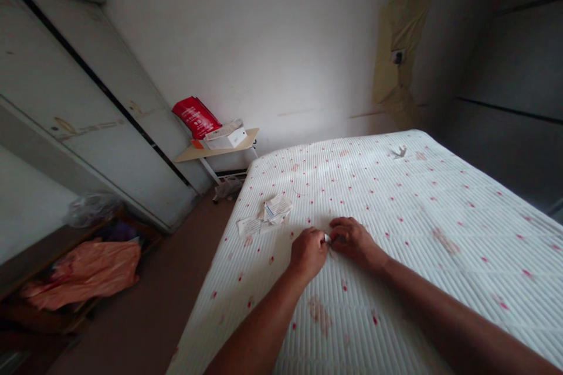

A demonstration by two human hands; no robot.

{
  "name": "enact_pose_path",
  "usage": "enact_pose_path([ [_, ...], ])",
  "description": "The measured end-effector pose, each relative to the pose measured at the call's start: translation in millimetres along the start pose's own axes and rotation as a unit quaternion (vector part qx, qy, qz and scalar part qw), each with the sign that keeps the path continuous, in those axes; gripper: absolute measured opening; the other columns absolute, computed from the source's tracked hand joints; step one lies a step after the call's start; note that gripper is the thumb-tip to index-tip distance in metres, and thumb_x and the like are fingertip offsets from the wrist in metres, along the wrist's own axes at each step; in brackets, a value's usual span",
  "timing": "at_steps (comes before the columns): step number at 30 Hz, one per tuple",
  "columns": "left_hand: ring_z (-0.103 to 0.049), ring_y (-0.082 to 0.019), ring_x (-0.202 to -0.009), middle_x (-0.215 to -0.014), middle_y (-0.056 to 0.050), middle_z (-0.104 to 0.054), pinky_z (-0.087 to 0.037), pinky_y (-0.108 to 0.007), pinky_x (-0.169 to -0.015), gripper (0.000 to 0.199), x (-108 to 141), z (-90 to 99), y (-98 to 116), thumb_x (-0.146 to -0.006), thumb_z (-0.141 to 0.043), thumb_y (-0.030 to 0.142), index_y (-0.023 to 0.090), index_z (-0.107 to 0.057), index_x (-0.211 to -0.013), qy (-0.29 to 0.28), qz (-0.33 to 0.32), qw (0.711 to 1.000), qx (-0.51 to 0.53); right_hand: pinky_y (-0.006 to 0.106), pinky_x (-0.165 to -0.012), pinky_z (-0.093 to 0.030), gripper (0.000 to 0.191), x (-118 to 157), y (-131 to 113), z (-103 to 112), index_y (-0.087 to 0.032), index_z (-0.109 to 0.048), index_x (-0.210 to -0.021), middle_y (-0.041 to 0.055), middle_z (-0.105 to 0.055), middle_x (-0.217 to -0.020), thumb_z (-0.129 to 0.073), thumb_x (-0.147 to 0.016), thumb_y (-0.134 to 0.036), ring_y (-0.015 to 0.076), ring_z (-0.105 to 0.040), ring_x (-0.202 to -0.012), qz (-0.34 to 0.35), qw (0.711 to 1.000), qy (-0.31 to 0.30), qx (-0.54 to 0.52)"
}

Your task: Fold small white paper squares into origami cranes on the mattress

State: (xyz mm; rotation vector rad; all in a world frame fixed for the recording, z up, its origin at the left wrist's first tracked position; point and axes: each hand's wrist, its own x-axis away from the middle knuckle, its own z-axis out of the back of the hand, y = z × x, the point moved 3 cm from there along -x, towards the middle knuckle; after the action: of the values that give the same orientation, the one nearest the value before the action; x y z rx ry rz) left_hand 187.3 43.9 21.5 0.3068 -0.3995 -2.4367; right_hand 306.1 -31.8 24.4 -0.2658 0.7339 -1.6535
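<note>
Over the white striped mattress point(352, 181), my left hand point(308, 252) is closed with its thumb and fingers pinched on a small piece of white paper point(326, 238). My right hand point(354, 240) meets it from the other side, fingers curled and pinching at the same paper. Most of the piece is hidden by the fingers. A loose pile of printed paper pieces point(277, 210) lies on the mattress beyond my left hand. Farther off, toward the wall, a small folded paper shape point(400, 153) sits on the mattress.
A small table point(189, 154) by the wall bears a red bag point(196, 117) and a white box point(231, 138). At the left stand a cabinet point(79, 99) and a low shelf with an orange plastic bag point(92, 269). A socket point(398, 57) is on the wall.
</note>
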Motion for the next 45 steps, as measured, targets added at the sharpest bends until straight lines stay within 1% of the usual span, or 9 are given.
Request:
enact_pose_path([
  [10,-0.053,-0.014,-0.075,-0.073,-0.001,-0.059,-0.035,-0.023,-0.066,0.012,3,2.7,4,-0.076,-0.052,0.015,0.018,-0.058,-0.066,0.015,0.031,0.999,0.017,0.033,-0.081,-0.039,0.016,-3,-5,-3,-0.02,-0.069,-0.079,0.0049,-0.061,-0.112,-0.053,-0.079,-0.017,0.0213,-0.05,-0.102,-0.018,0.996,-0.025,0.085],
  [16,-0.054,-0.016,-0.078,-0.075,-0.003,-0.06,-0.037,-0.025,-0.071,0.014,8,-1.8,8,-0.077,-0.05,0.013,0.018,-0.06,-0.069,0.057,0.059,0.996,0.028,0.033,-0.079,-0.037,0.021,-5,-11,-3,-0.019,-0.068,-0.081,0.006,-0.06,-0.113,-0.048,-0.083,-0.018,0.0219,-0.05,-0.103,-0.051,0.992,-0.041,0.107],
  [24,-0.052,-0.018,-0.08,-0.078,-0.005,-0.058,-0.04,-0.029,-0.074,0.011,18,-2.3,12,-0.078,-0.051,0.014,0.017,-0.058,-0.069,0.114,0.101,0.988,0.022,0.034,-0.079,-0.036,0.023,-9,-13,-5,-0.018,-0.067,-0.083,0.0079,-0.058,-0.115,-0.044,-0.085,-0.02,0.0231,-0.047,-0.103,-0.052,0.988,-0.066,0.131],
  [28,-0.053,-0.017,-0.084,-0.082,-0.004,-0.06,-0.042,-0.028,-0.078,0.016,25,-2.6,7,-0.077,-0.048,0.008,0.018,-0.06,-0.075,0.119,0.056,0.99,0.056,0.035,-0.078,-0.036,0.023,-10,-12,-6,-0.018,-0.066,-0.089,0.0093,-0.058,-0.114,-0.044,-0.085,-0.021,0.0235,-0.047,-0.103,-0.062,0.987,-0.067,0.129],
  [30,-0.052,-0.017,-0.093,-0.093,-0.004,-0.06,-0.042,-0.029,-0.084,0.026,31,-0.1,7,-0.076,-0.046,0.006,0.02,-0.062,-0.091,0.116,0.003,0.991,0.065,0.035,-0.078,-0.036,0.022,-9,-12,-6,-0.018,-0.065,-0.088,0.0088,-0.057,-0.114,-0.044,-0.084,-0.021,0.0235,-0.047,-0.104,-0.065,0.988,-0.065,0.122],
  [31,-0.051,-0.017,-0.095,-0.097,-0.004,-0.06,-0.042,-0.029,-0.086,0.031,35,1.6,8,-0.076,-0.045,0.004,0.021,-0.061,-0.096,0.108,-0.025,0.992,0.059,0.035,-0.078,-0.036,0.021,-8,-12,-7,-0.018,-0.065,-0.087,0.0085,-0.057,-0.115,-0.044,-0.084,-0.021,0.0234,-0.047,-0.104,-0.067,0.989,-0.063,0.119],
  [34,-0.049,-0.02,-0.098,-0.106,-0.005,-0.059,-0.041,-0.033,-0.089,0.032,44,6.5,13,-0.08,-0.044,0.007,0.021,-0.06,-0.104,0.062,-0.1,0.993,0.009,0.035,-0.078,-0.035,0.019,-7,-11,-8,-0.018,-0.065,-0.082,0.0076,-0.057,-0.115,-0.045,-0.083,-0.02,0.0226,-0.047,-0.103,-0.076,0.99,-0.051,0.108],
  [40,-0.048,-0.022,-0.101,-0.118,-0.005,-0.055,-0.041,-0.037,-0.085,0.027,49,9.4,19,-0.085,-0.042,0.011,0.021,-0.06,-0.103,0.056,-0.132,0.988,-0.057,0.034,-0.078,-0.034,0.017,-3,-10,-9,-0.018,-0.064,-0.077,0.006,-0.056,-0.115,-0.047,-0.082,-0.02,0.0219,-0.048,-0.103,-0.093,0.99,-0.021,0.101],
  [45,-0.047,-0.022,-0.1,-0.111,-0.006,-0.057,-0.041,-0.036,-0.082,0.024,47,3.6,18,-0.087,-0.042,0.014,0.021,-0.062,-0.097,0.061,-0.121,0.988,-0.073,0.033,-0.078,-0.034,0.017,-2,-14,-9,-0.018,-0.063,-0.078,0.0072,-0.055,-0.117,-0.046,-0.081,-0.019,0.0222,-0.048,-0.103,-0.098,0.988,-0.009,0.116],
])
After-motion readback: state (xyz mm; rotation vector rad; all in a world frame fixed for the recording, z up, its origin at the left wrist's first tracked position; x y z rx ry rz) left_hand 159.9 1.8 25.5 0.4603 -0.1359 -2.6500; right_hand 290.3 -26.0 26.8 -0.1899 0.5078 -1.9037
